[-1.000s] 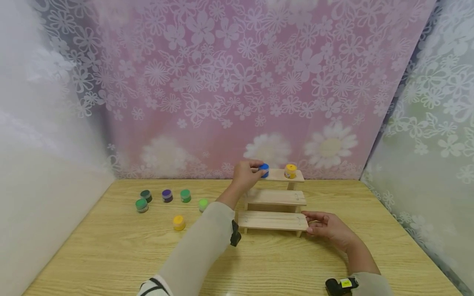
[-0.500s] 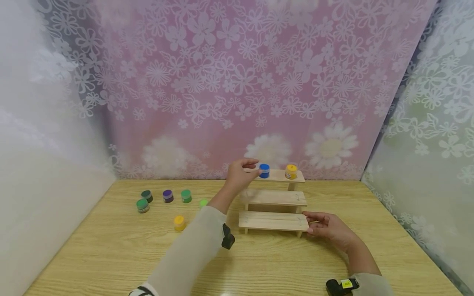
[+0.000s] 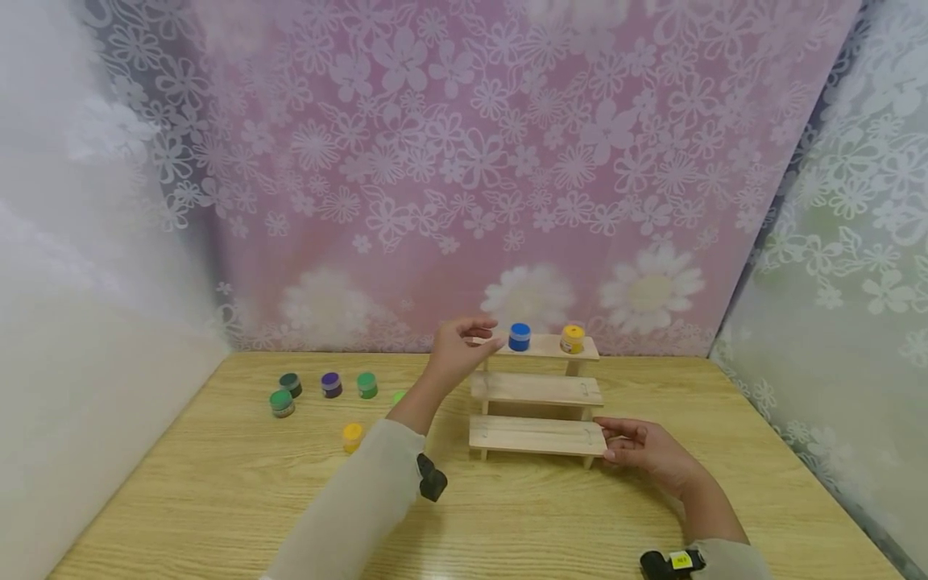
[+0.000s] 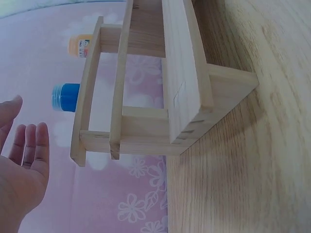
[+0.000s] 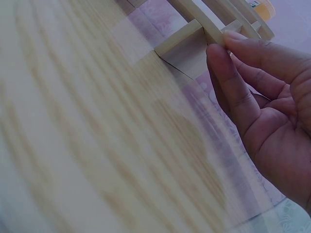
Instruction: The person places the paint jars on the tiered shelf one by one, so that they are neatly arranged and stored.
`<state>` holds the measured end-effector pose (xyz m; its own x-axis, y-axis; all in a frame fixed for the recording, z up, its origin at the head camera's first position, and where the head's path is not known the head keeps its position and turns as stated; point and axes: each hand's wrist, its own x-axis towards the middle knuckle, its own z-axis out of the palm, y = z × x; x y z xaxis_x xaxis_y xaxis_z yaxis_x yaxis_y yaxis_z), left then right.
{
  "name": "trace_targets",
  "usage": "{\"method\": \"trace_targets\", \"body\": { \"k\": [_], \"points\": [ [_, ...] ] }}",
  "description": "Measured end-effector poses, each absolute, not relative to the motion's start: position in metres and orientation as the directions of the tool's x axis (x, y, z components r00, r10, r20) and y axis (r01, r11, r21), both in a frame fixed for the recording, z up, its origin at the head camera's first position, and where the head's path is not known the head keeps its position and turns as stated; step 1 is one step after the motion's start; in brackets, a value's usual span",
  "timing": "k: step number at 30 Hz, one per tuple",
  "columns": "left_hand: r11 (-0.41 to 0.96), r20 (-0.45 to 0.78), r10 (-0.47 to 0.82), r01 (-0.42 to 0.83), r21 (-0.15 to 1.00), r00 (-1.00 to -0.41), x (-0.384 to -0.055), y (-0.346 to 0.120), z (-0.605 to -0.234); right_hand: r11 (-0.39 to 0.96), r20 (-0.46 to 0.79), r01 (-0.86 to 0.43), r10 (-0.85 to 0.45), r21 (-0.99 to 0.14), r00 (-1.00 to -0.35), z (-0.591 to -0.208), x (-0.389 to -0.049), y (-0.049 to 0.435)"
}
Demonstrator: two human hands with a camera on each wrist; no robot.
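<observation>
A three-tier wooden display stand (image 3: 536,433) stands on the table. On its top tier are a blue paint jar (image 3: 519,337) toward the left and a yellow paint jar (image 3: 573,339) toward the right. My left hand (image 3: 460,350) hovers at the left end of the top tier, a small gap from the blue jar, fingers relaxed around nothing. In the left wrist view that hand (image 4: 26,170) has its fingers apart from the blue jar (image 4: 66,97). My right hand (image 3: 648,455) pinches the right end of the lowest tier between thumb and fingers, as the right wrist view confirms.
Left of the stand sit more paint jars: dark green (image 3: 290,385), green (image 3: 282,403), purple (image 3: 331,385), another green (image 3: 367,385) and yellow (image 3: 353,437). A light green jar (image 3: 399,397) is mostly hidden by my left arm. A flowered curtain (image 3: 464,161) hangs behind the table.
My left hand has let go of the blue jar and drawn back to the left. The jar stays on the top tier. My right hand keeps its hold on the stand.
</observation>
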<state>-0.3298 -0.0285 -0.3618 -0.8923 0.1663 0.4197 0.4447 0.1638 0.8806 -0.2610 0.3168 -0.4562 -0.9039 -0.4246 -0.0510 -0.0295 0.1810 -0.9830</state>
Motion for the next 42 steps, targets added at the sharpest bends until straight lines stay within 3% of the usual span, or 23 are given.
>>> {"method": "trace_targets", "body": {
  "k": [6, 22, 42],
  "points": [
    [0.153, 0.427, 0.16, 0.45, 0.88, -0.89, -0.321, -0.035, -0.365, 0.167, -0.036, -0.042, -0.439, -0.985, -0.898, -0.459, -0.262, 0.319],
    [0.103, 0.395, 0.303, 0.442, 0.891, -0.867, -0.302, -0.059, -0.375, 0.184, -0.041, -0.042, -0.424, -0.982, -0.905, -0.459, -0.262, 0.318],
    [0.093, 0.378, 0.267, 0.414, 0.906, -0.887, -0.278, -0.099, -0.389, 0.163, -0.045, -0.029, -0.432, -0.986, -0.901, -0.459, -0.263, 0.318]
  ]
}}
